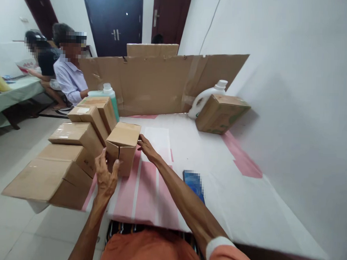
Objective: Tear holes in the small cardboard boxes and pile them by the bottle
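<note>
A small cardboard box (124, 135) stands upright on the cloth-covered table, between my two hands. Its front flaps meet at a narrow dark gap. My left hand (106, 176) is at its near left corner, with the thumb on the front face and the fingers along the left side. On the opposite side, my right hand (147, 148) has its fingertips against the right edge; some of those fingers are hidden behind the box. Just left of it stands a row of several cardboard boxes; the nearest, a larger box (58, 156), has a flap sticking out toward the floor.
A bottle of green liquid (115, 105) stands behind the row. Cardboard panels (155, 84) rise at the table's far edge. A white jug (204, 99) and a tilted carton (222, 114) sit near the right wall. A phone (193, 185) lies by my right forearm. Two people sit at the left.
</note>
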`<state>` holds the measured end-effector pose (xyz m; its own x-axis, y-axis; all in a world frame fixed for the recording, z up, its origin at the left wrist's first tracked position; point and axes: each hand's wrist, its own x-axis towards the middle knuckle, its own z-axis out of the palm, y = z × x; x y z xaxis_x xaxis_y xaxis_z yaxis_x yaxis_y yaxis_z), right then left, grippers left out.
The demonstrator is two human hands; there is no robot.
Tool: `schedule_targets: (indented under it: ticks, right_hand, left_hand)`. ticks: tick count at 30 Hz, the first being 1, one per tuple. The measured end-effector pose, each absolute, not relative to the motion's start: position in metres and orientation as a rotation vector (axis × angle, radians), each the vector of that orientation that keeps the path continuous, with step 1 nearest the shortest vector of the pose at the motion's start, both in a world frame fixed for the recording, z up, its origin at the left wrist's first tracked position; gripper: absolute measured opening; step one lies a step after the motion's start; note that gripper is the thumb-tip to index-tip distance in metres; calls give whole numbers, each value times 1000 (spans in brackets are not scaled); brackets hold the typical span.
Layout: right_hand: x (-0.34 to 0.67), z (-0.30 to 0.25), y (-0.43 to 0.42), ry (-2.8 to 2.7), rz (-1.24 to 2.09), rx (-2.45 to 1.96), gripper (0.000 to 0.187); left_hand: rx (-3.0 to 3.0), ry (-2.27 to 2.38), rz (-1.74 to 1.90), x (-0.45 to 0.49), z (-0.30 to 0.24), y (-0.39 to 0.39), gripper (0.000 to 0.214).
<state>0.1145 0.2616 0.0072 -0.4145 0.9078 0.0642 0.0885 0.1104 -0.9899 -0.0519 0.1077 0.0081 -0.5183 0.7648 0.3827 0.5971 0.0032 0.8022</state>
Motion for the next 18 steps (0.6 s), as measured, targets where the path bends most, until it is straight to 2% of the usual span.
schedule_targets:
  ticks: [3,8,15,18]
  right_hand:
    - [152,5,230,-1614,1496,-1034,26]
    - [179,-1,183,-1502,1564,-1134,21]
    - [182,-31,150,-1407,1548,-1267,29]
    - [191,-41,133,-1369,1508,-1238,46]
  left_hand:
    - [1633,2027,1446,-41,21,79,60]
    - [1387,1861,1425,-24,46,56,75]
    - [1091,1868,1277,-25,29,63,84]
    - [1047,1824,1305,-33,11,72,81]
